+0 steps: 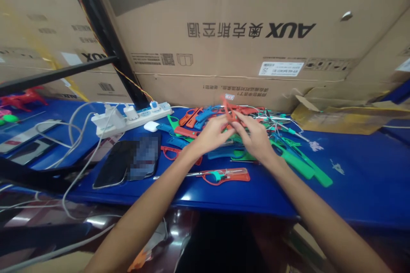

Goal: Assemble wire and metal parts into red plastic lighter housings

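Note:
My left hand (212, 135) and my right hand (255, 137) meet above the middle of a pile. Between their fingertips both grip a red lighter shell (228, 110), which stands tilted up and is blurred. Under and around the hands lie red, blue and green lighter shells (188, 118), mixed with thin metal rods and wires. Nearer the front edge, apart from both hands, rests a red lighter half (240, 175) with a green trigger and a long metal rod. Green shells (297, 164) are spread to the right of my right wrist. My hands hide part of the pile.
A white power strip (144, 115) with plugged-in chargers stands at the back left, its cables hanging down. Two dark phones (112, 164) lie on the blue table (361, 187). Behind rises a large cardboard box (224, 0); a small open carton (336, 115) sits at the right.

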The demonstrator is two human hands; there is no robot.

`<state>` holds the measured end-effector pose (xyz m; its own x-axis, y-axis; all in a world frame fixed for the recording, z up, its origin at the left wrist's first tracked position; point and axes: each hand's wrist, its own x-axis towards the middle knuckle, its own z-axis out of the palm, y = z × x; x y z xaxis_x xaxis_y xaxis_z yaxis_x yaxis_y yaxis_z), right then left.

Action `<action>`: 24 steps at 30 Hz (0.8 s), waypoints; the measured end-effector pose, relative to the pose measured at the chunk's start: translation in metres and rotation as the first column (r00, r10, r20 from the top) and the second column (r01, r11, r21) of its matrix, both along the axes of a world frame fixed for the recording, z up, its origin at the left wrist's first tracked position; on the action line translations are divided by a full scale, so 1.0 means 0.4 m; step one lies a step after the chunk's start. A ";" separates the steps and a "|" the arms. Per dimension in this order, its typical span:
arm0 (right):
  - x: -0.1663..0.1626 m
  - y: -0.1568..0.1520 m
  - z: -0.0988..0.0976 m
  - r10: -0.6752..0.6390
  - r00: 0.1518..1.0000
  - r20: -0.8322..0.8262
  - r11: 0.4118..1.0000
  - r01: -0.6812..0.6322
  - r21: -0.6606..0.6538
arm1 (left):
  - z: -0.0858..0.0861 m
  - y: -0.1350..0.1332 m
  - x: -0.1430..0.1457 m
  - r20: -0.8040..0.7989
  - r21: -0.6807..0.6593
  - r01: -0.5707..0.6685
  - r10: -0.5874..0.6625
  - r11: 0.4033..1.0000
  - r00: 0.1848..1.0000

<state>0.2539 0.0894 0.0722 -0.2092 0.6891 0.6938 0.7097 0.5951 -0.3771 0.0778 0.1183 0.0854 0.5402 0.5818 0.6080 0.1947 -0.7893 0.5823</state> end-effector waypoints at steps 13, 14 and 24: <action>0.043 -0.256 -0.074 0.144 0.951 0.275 0.987 -0.119 -0.105 | -0.048 -0.245 -0.197 -0.161 -0.093 -0.394 0.377 0.914 0.912; 0.036 -0.256 -0.082 0.145 0.947 0.287 0.987 -0.120 -0.105 | -0.067 -0.262 -0.201 -0.207 -0.051 -0.399 0.381 0.916 0.901; 0.006 -0.241 -0.087 0.167 0.911 0.377 0.985 -0.139 -0.101 | -0.135 -0.299 -0.239 -0.308 0.147 -0.335 0.364 0.931 0.879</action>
<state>0.2561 -0.0068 0.0373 -0.5558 0.6715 0.4901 0.7104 0.6898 -0.1396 -0.0176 -0.0013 0.0315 0.4870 0.7228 0.4903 0.6335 -0.6788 0.3714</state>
